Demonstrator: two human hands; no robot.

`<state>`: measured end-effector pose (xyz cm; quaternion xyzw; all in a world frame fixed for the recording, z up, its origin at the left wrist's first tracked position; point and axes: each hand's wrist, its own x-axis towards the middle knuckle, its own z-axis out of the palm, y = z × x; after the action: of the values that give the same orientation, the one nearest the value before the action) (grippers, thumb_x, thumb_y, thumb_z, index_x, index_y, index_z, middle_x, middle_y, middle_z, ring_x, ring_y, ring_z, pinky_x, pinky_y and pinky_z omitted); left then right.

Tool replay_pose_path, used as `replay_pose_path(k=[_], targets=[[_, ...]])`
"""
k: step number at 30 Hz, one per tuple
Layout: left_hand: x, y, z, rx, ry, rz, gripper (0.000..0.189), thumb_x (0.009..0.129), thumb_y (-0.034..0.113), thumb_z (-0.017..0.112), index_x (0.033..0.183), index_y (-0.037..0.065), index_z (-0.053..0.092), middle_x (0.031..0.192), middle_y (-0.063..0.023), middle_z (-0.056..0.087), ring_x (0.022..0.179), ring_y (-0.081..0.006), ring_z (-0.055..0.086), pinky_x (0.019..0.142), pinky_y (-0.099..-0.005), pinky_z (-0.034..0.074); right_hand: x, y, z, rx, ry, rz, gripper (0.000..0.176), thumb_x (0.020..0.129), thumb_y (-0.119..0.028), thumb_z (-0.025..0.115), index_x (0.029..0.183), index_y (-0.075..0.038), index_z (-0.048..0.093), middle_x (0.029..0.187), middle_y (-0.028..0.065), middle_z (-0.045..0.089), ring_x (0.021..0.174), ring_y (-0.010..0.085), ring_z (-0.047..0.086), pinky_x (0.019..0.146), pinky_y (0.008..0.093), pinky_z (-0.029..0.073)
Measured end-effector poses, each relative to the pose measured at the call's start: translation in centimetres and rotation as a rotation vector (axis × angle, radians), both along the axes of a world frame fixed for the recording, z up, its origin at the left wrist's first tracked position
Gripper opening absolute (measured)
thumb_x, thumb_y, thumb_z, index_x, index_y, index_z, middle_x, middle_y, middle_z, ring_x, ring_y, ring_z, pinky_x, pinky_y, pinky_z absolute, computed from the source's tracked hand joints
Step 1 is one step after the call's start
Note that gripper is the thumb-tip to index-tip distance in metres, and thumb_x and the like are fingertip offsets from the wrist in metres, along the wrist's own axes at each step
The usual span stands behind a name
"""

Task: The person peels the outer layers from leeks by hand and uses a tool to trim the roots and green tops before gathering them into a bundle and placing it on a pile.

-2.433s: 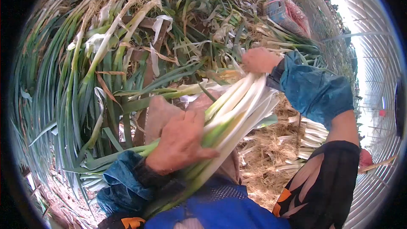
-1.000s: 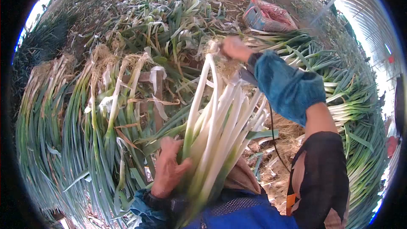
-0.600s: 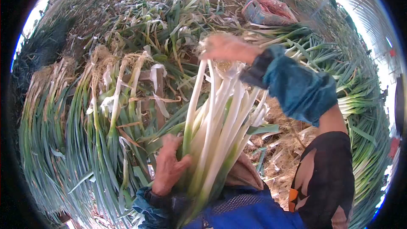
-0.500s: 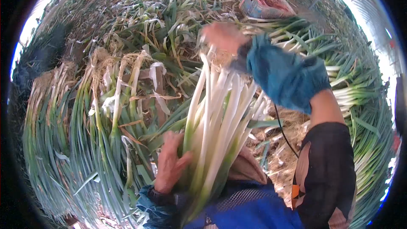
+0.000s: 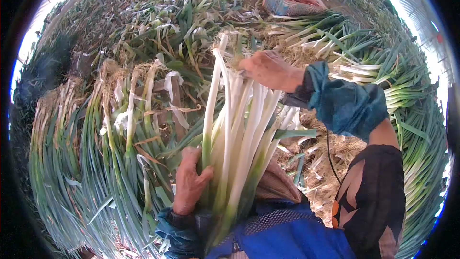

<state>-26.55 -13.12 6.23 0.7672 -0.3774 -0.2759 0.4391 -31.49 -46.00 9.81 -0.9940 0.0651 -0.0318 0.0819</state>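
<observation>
A thick bundle of long green onions point(image 5: 242, 129) stands tilted in front of my body, white stems upward and green leaves running down over my lap. My left hand point(image 5: 189, 180) wraps it low on its left side, thumb against the stems and fingers partly hidden. Up at the root end, my right hand point(image 5: 270, 69) is closed, its fingertips pinching at the roots at the top of the stems. One stalk pair point(image 5: 215, 81) on the left sticks up higher than the others. A teal sleeve point(image 5: 347, 100) covers my right forearm.
Untrimmed green onions point(image 5: 96, 134) with brown roots lie in rows on the left. White-stemmed onions point(image 5: 397, 96) are piled along the right. A crate point(image 5: 292, 1) stands at the back. Leaf scraps point(image 5: 182, 14) cover the ground, and a dark cord point(image 5: 329, 156) hangs near my right arm.
My right hand, blurred above the root end earlier, has come down and right to the stem tops and closed there. My left hand keeps its hold on the bundle.
</observation>
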Motion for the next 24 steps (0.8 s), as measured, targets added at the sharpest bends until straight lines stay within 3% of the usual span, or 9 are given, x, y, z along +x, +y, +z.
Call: replay_pose_path(k=[4,9,11,13,14,16,17,19,24], targets=[[0.0,-0.2,-0.2,0.006,-0.039,-0.011,0.037,0.072,0.009,0.055,0.107,-0.002,0.052,0.089,-0.0185,0.046,0.085,-0.0354,0.05,0.079,-0.0373,0.042,1.8,-3.3,-2.2,-0.219,-0.371,0.211,0.015,0.08,-0.008,0.052,0.066,-0.004,0.051,0.06,0.0145,0.053,0.059,0.0262,0.059,0.054,0.0393,0.048],[0.0,-0.3,-0.5,0.07,0.015,-0.031,0.031,0.074,0.008,0.054,0.103,-0.002,0.05,0.087,-0.0192,0.046,0.083,-0.0371,0.049,0.077,-0.0372,0.042,2.0,-6.1,-4.2,-0.287,-0.214,0.055,0.012,0.081,-0.012,0.053,0.076,-0.002,0.056,0.054,0.0091,0.047,0.049,0.0257,0.05,0.052,0.0396,0.049],[0.2,0.0,-0.3,0.061,0.04,-0.014,0.03,0.076,0.008,0.054,0.104,-0.001,0.051,0.088,-0.0184,0.052,0.083,-0.0333,0.053,0.078,-0.0354,0.043,0.6,-13.1,-2.6,-0.472,-0.235,-0.247,0.023,0.084,-0.024,0.056,0.078,-0.002,0.057,0.066,0.0099,0.056,0.063,0.0265,0.057,0.058,0.0404,0.046],[-0.1,0.4,0.6,0.1,0.066,0.032,0.03,0.077,0.008,0.053,0.105,-0.002,0.051,0.089,-0.017,0.057,0.083,-0.0284,0.056,0.078,-0.0336,0.044,-2.3,-20.3,-1.9,-0.619,-0.146,-0.417,0.025,0.068,-0.016,0.064,0.09,-0.005,0.059,0.073,0.0136,0.059,0.063,0.0303,0.059,0.056,0.0398,0.046],[-0.1,0.3,1.1,0.041,0.239,0.052,0.033,0.078,0.007,0.052,0.109,-0.003,0.052,0.094,-0.015,0.062,0.086,-0.0202,0.058,0.081,-0.0304,0.044,-4.6,-19.5,-1.9,-0.856,-0.067,-0.284,0.025,0.076,-0.023,0.062,0.091,-0.003,0.06,0.078,0.0135,0.061,0.07,0.0273,0.06,0.06,0.0403,0.047],[0.5,0.6,0.6,0.097,0.231,0.053,0.04,0.077,0.006,0.051,0.116,-0.004,0.052,0.099,-0.0147,0.063,0.091,-0.0177,0.057,0.084,-0.0287,0.044,-8.0,-12.0,-0.4,-0.577,0.061,-0.247,0.037,0.084,-0.035,0.062,0.097,0.0,0.06,0.088,0.0157,0.061,0.083,0.0255,0.061,0.069,0.0403,0.048],[0.7,0.6,0.4,0.104,0.21,0.053,0.041,0.077,0.006,0.051,0.117,-0.003,0.052,0.101,-0.0153,0.063,0.092,-0.0183,0.058,0.085,-0.0288,0.044,-9.2,-6.1,0.5,-0.059,0.102,-0.335,0.043,0.083,-0.038,0.064,0.104,-0.001,0.06,0.093,0.0181,0.061,0.089,0.0265,0.061,0.074,0.0398,0.049],[0.6,0.4,0.7,0.092,0.199,0.053,0.042,0.077,0.007,0.05,0.117,-0.004,0.052,0.101,-0.0152,0.063,0.092,-0.0185,0.058,0.086,-0.0291,0.044,-12.4,-0.4,-3.4,0.309,0.235,-0.234,0.045,0.079,-0.036,0.067,0.109,-0.004,0.057,0.102,0.02,0.057,0.096,0.0322,0.059,0.086,0.0388,0.048],[0.5,0.7,0.5,0.096,0.178,0.041,0.042,0.077,0.008,0.05,0.117,-0.004,0.053,0.1,-0.0154,0.063,0.093,-0.0192,0.058,0.087,-0.0296,0.044,-13.6,8.4,-5.3,0.399,0.014,-0.229,0.034,0.078,-0.027,0.065,0.101,-0.004,0.057,0.098,0.0183,0.056,0.091,0.0316,0.059,0.077,0.0429,0.049]])
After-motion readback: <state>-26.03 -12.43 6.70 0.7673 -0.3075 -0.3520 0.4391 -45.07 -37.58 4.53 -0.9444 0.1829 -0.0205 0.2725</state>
